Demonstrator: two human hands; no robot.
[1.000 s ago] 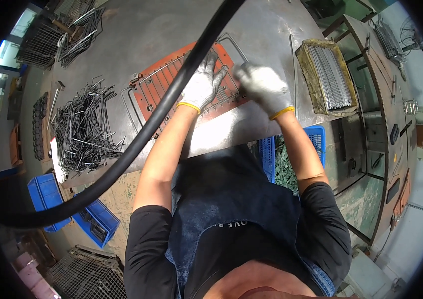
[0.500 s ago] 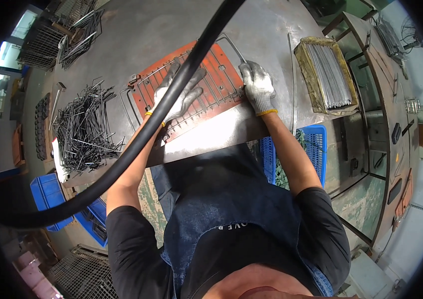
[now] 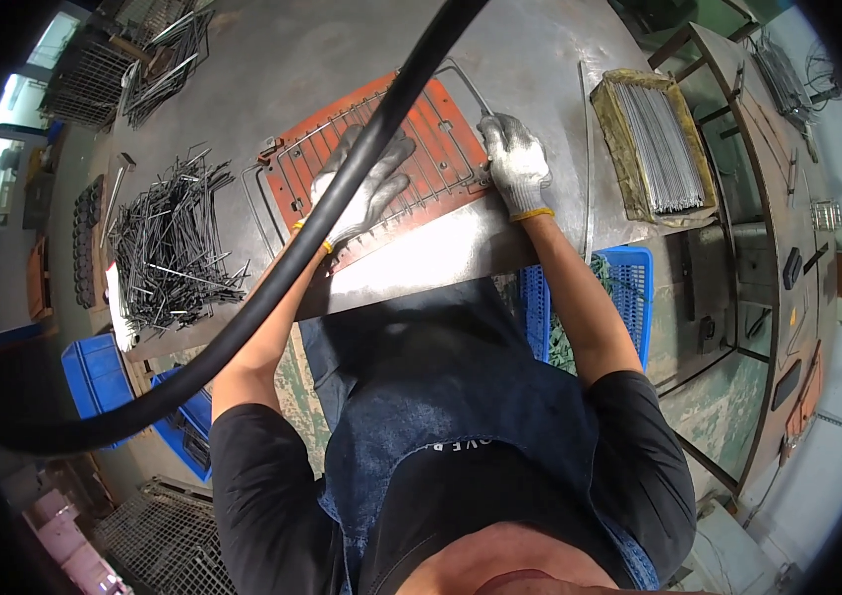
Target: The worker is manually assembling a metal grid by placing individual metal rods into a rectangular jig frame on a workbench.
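Head view shows a person in a black shirt and blue denim apron standing at the near edge of a big grey metal bench (image 3: 540, 59). Both hands wear white knit gloves with yellow cuffs.

A flat orange-red metal plate (image 3: 411, 159) lies near the middle of the near edge of the bench, a bit tilted. A thin silver wire rack (image 3: 342, 149) made of straight rods lies on top of the plate.

The left hand (image 3: 357, 193) lies flat on the wire rack, at the plate's near left part. Its fingers are spread wide open and press down; they are not wrapped around anything.

The right hand (image 3: 515, 164) is at the right edge of the plate. Its fingers are curled in, and they seem to pinch the end of the wire rack there, but the glove hides the grip.

A thick black hose (image 3: 272, 288) hangs close to the camera and crosses in front of the left arm.

A messy heap of short dark metal wires (image 3: 168, 248) lies at the left end of the bench. A yellowish tray of straight silver rods (image 3: 654, 139) sits at the right end. A blue plastic crate (image 3: 624, 297) stands below the bench near the right arm.
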